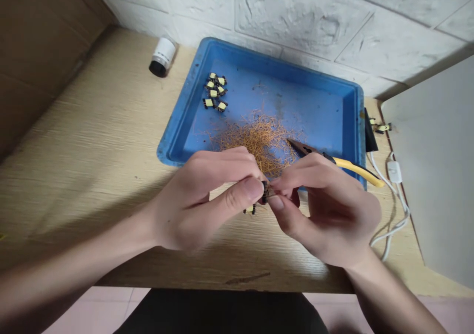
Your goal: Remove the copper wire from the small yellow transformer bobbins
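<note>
My left hand (207,195) and my right hand (326,210) meet above the table's front edge, both pinching one small dark component (265,191) between thumb and fingers. A second small yellow and black component (251,209) shows just below my left thumb; whether it lies on the table or hangs from my fingers I cannot tell. Behind my hands stands a blue tray (185,111) with a heap of thin copper wire offcuts (259,139) and a group of several small yellow and black components (215,92). Yellow-handled pliers (355,168) lie across the tray's right front corner.
A small white and black cylinder (162,57) lies on the wooden table (96,141) at the back left. A white cable with an inline switch (394,172) runs along the right side beside a grey panel (437,176). One more small component (381,127) sits right of the tray.
</note>
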The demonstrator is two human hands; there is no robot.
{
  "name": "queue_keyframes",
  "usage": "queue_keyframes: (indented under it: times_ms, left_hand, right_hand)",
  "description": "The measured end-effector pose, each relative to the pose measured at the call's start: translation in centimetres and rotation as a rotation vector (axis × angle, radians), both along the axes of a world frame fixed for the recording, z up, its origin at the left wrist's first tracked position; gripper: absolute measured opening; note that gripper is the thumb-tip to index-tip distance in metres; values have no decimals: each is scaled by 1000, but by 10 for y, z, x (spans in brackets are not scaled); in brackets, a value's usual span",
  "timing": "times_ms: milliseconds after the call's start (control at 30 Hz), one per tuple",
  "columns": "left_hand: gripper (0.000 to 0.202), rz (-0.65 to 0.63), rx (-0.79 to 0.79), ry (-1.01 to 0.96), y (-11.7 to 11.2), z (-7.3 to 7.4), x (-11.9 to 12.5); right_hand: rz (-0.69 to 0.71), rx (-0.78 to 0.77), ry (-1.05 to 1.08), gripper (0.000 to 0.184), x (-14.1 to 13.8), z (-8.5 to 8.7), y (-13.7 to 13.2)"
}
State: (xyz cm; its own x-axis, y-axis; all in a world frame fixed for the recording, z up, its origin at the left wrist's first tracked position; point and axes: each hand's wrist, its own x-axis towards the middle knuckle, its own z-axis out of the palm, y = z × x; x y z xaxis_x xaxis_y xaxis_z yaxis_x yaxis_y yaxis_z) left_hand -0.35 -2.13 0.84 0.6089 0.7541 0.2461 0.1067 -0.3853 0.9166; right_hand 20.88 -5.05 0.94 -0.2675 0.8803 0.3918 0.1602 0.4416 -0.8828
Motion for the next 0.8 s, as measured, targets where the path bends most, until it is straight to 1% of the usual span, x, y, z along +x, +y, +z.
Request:
queue_keyframes:
  times_ms: [133, 300, 467, 633, 800]
  left_hand:
    - [32, 6, -22, -8, 0, 0, 1]
    - [36, -7, -36, -27, 0, 2, 3]
    - [38, -19, -48, -10, -1, 4, 3]
    - [38, -22, -57, -3, -1, 3, 3]
    - [35, -13, -26, 5, -1, 3, 4]
  right_hand:
    - [23, 71, -63, 20, 3, -1, 0]
    - [19, 178, -183, 27, 6, 2, -2]
    - [-17, 275, -247, 22, 4, 8, -1]
    - [-9, 252, -280, 21, 1, 14, 0]
    - [-26, 262, -268, 25, -2, 14, 1]
